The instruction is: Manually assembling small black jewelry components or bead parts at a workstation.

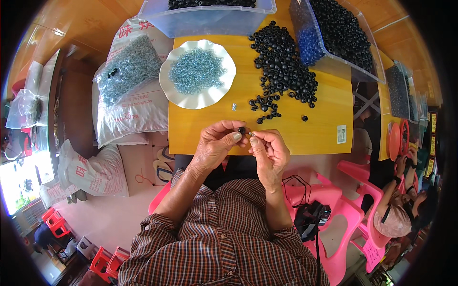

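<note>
Near the front edge of the yellow table [329, 138], my left hand [214, 143] pinches a black round bead-like piece [242, 129] between thumb and index finger. My right hand [270, 151] is closed beside it, its thumb and index finger on a tiny shiny piece [251, 135] close to the black one. Whether the two pieces touch, I cannot tell. Beyond my hands lies a heap of black round pieces with holes [286, 62]. A white wavy-rimmed plate [166, 76] holds many tiny pale-blue see-through pieces [198, 71]. A few similar bits [234, 107] lie on the tabletop.
A plastic bin [210, 21] and another bin [334, 62] with black pieces stand at the table's far side. At left, a bag of pale-blue pieces [131, 69] rests on a white sack [129, 121]. Pink chairs [341, 224] and other people [393, 219] are at right.
</note>
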Demonstrator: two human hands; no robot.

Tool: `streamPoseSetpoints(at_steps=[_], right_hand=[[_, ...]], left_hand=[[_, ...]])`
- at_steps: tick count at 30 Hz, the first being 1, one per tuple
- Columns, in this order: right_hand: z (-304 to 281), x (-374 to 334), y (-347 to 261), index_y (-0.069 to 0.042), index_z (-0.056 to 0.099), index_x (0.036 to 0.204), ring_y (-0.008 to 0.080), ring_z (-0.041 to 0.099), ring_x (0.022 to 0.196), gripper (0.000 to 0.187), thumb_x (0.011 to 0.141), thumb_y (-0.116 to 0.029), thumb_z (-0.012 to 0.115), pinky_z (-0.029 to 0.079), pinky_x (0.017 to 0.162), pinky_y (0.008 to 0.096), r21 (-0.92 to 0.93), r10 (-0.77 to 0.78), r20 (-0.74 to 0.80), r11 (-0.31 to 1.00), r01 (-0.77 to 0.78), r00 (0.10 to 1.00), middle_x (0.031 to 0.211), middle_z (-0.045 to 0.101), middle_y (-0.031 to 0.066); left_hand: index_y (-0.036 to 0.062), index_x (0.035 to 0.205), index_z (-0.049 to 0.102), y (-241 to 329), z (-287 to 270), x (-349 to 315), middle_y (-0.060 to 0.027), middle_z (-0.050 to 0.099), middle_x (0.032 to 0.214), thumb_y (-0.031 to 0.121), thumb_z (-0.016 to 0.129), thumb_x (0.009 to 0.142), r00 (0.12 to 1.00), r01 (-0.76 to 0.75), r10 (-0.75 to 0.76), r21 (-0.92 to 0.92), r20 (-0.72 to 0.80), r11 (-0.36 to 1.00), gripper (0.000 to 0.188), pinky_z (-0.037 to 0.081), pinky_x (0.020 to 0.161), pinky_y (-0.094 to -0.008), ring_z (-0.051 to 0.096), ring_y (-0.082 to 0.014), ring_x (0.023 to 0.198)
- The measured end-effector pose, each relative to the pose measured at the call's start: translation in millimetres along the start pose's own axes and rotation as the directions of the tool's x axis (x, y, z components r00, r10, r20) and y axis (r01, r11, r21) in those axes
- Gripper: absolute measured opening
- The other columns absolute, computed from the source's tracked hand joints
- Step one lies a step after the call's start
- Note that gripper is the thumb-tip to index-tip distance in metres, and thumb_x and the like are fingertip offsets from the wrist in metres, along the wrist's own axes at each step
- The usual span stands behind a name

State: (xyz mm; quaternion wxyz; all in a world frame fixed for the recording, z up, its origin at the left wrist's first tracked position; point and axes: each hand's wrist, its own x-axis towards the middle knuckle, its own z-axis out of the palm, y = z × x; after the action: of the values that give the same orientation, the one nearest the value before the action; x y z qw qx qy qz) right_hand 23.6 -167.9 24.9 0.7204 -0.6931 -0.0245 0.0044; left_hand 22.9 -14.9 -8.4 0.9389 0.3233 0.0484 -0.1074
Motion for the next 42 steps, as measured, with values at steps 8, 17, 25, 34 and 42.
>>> streamPoseSetpoints(at_steps=[8, 17, 25, 34, 42], right_hand=[[1.3, 0.8, -0.6, 0.006, 0.061, 0.099, 0.0086, 0.057, 0.07, 0.011, 0.089, 0.002, 0.062, 0.05, 0.062, 0.0199, -0.043, -0.005, 0.029, 0.999, 0.007, 1.0, 0.092, 0.057, 0.0071], [1.1, 4.5, -5.6, 0.003, 0.062, 0.093, 0.0095, 0.059, 0.063, 0.008, 0.085, 0.004, 0.065, 0.047, 0.056, 0.0201, -0.242, -0.103, 0.054, 0.964, 0.113, 0.993, 0.084, 0.059, 0.0071], [1.0, 5.4, -6.6, 0.003, 0.062, 0.092, 0.0095, 0.059, 0.063, 0.008, 0.084, 0.005, 0.065, 0.047, 0.055, 0.0205, -0.244, -0.098, 0.057, 0.964, 0.109, 0.994, 0.084, 0.059, 0.0068], [1.7, 4.2, -5.0, 0.002, 0.063, 0.092, 0.0079, 0.059, 0.065, 0.01, 0.083, 0.006, 0.066, 0.047, 0.057, 0.0199, -0.231, -0.08, 0.077, 0.968, 0.096, 0.994, 0.084, 0.06, 0.0055], [1.0, 2.8, -4.3, 0.004, 0.062, 0.092, 0.0104, 0.064, 0.072, 0.007, 0.086, 0.004, 0.064, 0.053, 0.062, 0.0222, 0.034, 0.061, 0.107, 0.997, -0.065, 0.992, 0.088, 0.061, 0.0055]], left_hand=[[-0.0024, 0.113, 0.062, -2.2, -3.1, -0.7, -0.0086, 0.066, 0.096, -0.003, 0.063, 0.087, 0.999, -0.033, 0.037, 0.185, -0.02, 0.982, 0.026, 0.054, 0.076, -0.0254, 0.064, -0.0135, 0.083], [-0.002, 0.109, 0.064, 6.5, -4.4, -4.7, -0.011, 0.065, 0.095, -0.009, 0.06, 0.085, 0.992, 0.119, -0.096, 0.311, -0.086, 0.943, 0.025, 0.056, 0.071, -0.0291, 0.064, -0.0183, 0.078], [-0.0028, 0.106, 0.065, 2.6, -3.0, -1.6, -0.0109, 0.065, 0.094, -0.008, 0.059, 0.086, 1.0, -0.003, 0.006, 0.278, -0.01, 0.96, 0.021, 0.054, 0.074, -0.0295, 0.064, -0.0183, 0.079], [-0.003, 0.105, 0.066, 2.7, -5.4, -3.0, -0.011, 0.066, 0.095, -0.008, 0.058, 0.086, 0.994, 0.091, -0.076, 0.193, -0.082, 0.977, 0.021, 0.055, 0.074, -0.0302, 0.064, -0.0194, 0.08], [-0.003, 0.106, 0.065, -0.2, -10.0, -1.9, -0.0122, 0.067, 0.096, -0.005, 0.055, 0.089, 0.992, 0.123, -0.125, -0.103, -0.015, 0.987, 0.019, 0.056, 0.075, -0.0337, 0.066, -0.022, 0.08]])
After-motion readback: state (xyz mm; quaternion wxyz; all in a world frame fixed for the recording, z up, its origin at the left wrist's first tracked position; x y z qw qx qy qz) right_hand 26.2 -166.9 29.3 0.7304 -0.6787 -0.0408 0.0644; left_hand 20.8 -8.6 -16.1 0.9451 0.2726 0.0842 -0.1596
